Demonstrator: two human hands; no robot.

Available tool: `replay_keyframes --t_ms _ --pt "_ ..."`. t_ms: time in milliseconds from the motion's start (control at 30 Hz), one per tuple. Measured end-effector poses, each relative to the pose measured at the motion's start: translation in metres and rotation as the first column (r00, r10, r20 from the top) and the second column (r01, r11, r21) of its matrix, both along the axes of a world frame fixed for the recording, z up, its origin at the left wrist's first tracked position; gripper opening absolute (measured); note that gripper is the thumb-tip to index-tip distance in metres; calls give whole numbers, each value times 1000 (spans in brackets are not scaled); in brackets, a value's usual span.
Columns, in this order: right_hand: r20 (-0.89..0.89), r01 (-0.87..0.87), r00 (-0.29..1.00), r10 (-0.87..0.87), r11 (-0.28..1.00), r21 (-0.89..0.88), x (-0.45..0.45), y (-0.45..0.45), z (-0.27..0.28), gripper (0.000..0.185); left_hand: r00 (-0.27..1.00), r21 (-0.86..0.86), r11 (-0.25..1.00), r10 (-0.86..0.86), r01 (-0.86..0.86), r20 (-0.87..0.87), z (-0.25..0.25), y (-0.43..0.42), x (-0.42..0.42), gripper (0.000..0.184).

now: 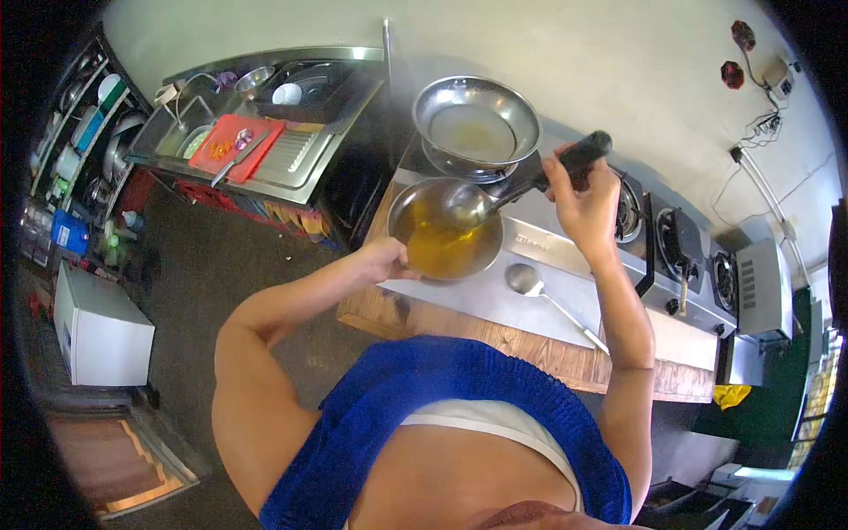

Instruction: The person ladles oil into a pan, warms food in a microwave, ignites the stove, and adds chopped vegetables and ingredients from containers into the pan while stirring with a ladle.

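Left hand: fingers grasping bowl at 8 o'clock. Right hand: fingers clenched round ladle over yellow liquid. Pan at bowl's 12 o'clock.

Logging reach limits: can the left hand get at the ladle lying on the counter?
Probably not as is: the left hand seems to hold the metal bowl, which sits partly between it and that ladle.

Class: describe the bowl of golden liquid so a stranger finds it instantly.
Find the stove along the wall. Below the wide pan in the picture is a metal bowl. Unlike the pan, it has a black-handled ladle over its golden liquid.
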State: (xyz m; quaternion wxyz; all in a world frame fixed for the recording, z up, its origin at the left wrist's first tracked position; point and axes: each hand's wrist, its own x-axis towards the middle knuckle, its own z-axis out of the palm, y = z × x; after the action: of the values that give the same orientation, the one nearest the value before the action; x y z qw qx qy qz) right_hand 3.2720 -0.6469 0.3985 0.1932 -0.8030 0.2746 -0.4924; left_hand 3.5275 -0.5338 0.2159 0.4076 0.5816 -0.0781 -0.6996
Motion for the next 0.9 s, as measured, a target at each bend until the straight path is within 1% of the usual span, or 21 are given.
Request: replay_keyframes --t_ms 33,100,133,167,233,267,300,367,400,433,500,567,633,667,700,767,800,833,900 --pt "3 4 1000 -4 1000 -4 1 -5 4 20 1000 -29 999 -20 20 -10 2 0 1 44" --pt "18 30 999 -32 997 67 3 -10 14 20 999 -60 997 -44 43 -18 5 -4 3 45" --pt "4 75 997 -75 997 6 3 -18 14 20 999 -50 998 -45 44 -8 5 -5 5 45" --pt "4 75 997 -75 997 4 4 -24 16 20 999 -39 998 -44 44 1 6 -7 5 45" --pt "0 108 994 -108 990 -96 6 -34 23 21 999 -43 998 -44 44 -4 11 -10 6 45" --pt "19 102 995 -101 994 -45 9 -38 28 22 999 -47 998 -46 45 -9 14 -13 6 44" --pt "22 105 994 -104 993 -47 12 -44 32 22 999 -49 998 -48 48 -7 20 -14 6 44" --pt "49 139 989 -138 990 -20 17 -56 41 23 1000 -84 996 17 -18 -12 33 -15 3 44" --pt "72 158 985 -159 987 22 20 -61 45 24 1000 -89 996 14 -15 -10 38 -17 3 44" --pt "76 159 984 -160 987 18 24 -71 43 24 1000 -88 996 -1 1 -3 42 -19 3 43" --pt "105 126 988 -114 985 -120 32 -93 26 23 1000 -92 996 -16 16 7 46 -23 4 43" --pt "81 107 992 -96 983 -150 41 -95 16 22 999 -69 998 9 -13 -52 48 -25 5 42" --pt "55 -3 998 14 978 -208 46 -90 7 18 1000 -72 997 -1 -1 -19 46 -28 7 42" --pt "-37 4 999 -13 970 -241 44 -85 4 20 1000 -68 998 -11 12 13 44 -29 8 43" --pt "-37 4 999 -13 970 -243 43 -84 1 20 1000 -70 997 -12 13 13 42 -29 9 43" --pt "-89 -85 994 57 930 -357 43 -88 -13 25 1000 -90 996 -1 3 24 36 -28 11 47" --pt "-152 -87 988 26 908 -409 41 -88 -16 30 1000 -88 996 -3 5 24 35 -28 11 47" --pt "-152 -85 988 24 910 -405 37 -89 -18 30 1000 -82 997 -7 7 6 34 -26 12 49" --pt "-215 -131 976 33 876 -463 30 -84 -20 38 1000 -67 998 -16 15 -13 28 -23 12 51"
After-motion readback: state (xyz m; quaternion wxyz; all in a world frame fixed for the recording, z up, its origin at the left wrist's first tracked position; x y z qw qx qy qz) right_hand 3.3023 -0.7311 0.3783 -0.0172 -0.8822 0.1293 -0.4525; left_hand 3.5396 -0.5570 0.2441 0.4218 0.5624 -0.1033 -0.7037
